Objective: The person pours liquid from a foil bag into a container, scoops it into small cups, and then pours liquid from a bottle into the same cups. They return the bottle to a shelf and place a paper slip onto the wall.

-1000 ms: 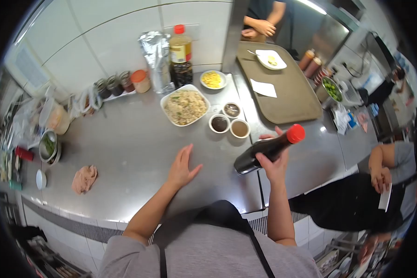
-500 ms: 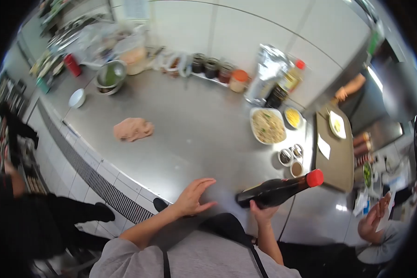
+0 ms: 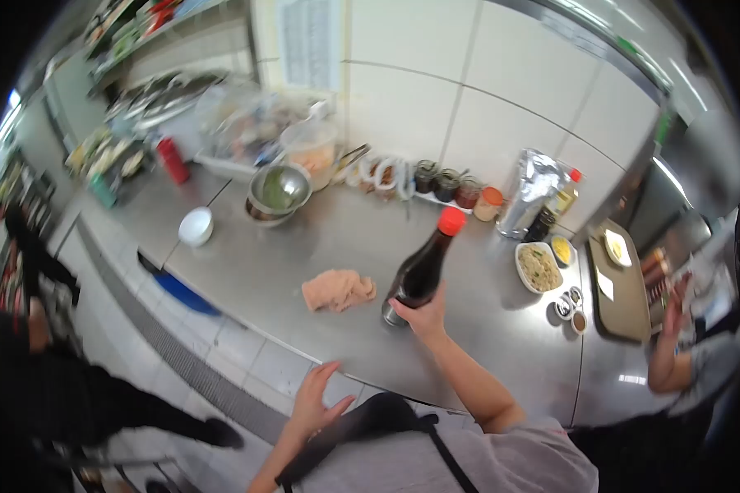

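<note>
A dark glass sauce bottle [image 3: 419, 275] with a red cap is gripped low on its body by my right hand [image 3: 422, 315]. The bottle leans over the steel counter [image 3: 247, 275], its cap pointing toward the wall. Left of it lies a crumpled pinkish cloth [image 3: 338, 291]. My left hand [image 3: 311, 404] is empty near the counter's front edge, thumb and fingers apart.
Metal bowls [image 3: 279, 191] and a white bowl [image 3: 196, 227] stand at the left. Spice jars [image 3: 446, 185] line the wall. On the right are a dish of rice [image 3: 538, 268], small sauce cups [image 3: 579, 321] and a brown tray [image 3: 621, 304]. Other people stand on both sides.
My right hand has carried the bottle forward and left, toward the cloth, and tipped it more upright. The view has turned left. My left hand stays empty and is lower in view.
</note>
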{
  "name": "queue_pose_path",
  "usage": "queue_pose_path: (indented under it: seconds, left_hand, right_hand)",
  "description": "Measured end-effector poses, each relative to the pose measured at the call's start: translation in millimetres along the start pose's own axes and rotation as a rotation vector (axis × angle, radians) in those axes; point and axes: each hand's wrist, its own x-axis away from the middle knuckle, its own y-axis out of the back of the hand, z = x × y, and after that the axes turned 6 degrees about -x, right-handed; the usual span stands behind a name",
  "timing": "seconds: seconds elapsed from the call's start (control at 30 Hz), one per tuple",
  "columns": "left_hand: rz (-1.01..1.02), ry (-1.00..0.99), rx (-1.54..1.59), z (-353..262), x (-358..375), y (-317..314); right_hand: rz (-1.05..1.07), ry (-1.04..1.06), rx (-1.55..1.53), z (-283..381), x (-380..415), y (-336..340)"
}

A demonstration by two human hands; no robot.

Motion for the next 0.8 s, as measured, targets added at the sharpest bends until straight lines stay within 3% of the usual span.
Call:
queue_pose_path:
  seconds: [0.1,0.27,0.33,0.5,0.63,0.7,0.8]
  left_hand:
    - [-0.063,0.080,-0.009,46.5,22.3,31.2]
    - [-0.159,0.061,-0.021,101.5,9.9,54.3]
    - [-0.120,0.183,0.011,117.1,-13.7,50.8]
    - [-0.007,-0.007,-0.038,121.8,-111.7,6.2]
    - [-0.141,-0.215,-0.221,112.5,-166.4,-45.0]
    - [-0.229,-0.185,-0.430,123.6,-173.5,-60.8]
    - [-0.233,-0.156,-0.336,118.5,-177.6,-60.6]
  right_hand:
    - [-0.191,0.080,0.336,-21.4,-27.0,-9.0]
    - [-0.355,0.015,0.372,-19.1,-52.7,4.1]
    - [-0.427,-0.016,0.414,-25.6,-62.9,21.2]
    - [-0.605,0.101,0.587,-49.2,-107.9,53.9]
    - [-0.642,0.019,0.598,-59.9,-134.3,91.7]
    - [-0.687,0.002,0.637,-62.4,-143.8,105.3]
    - [-0.744,-0.092,0.690,-62.6,-156.9,123.8]
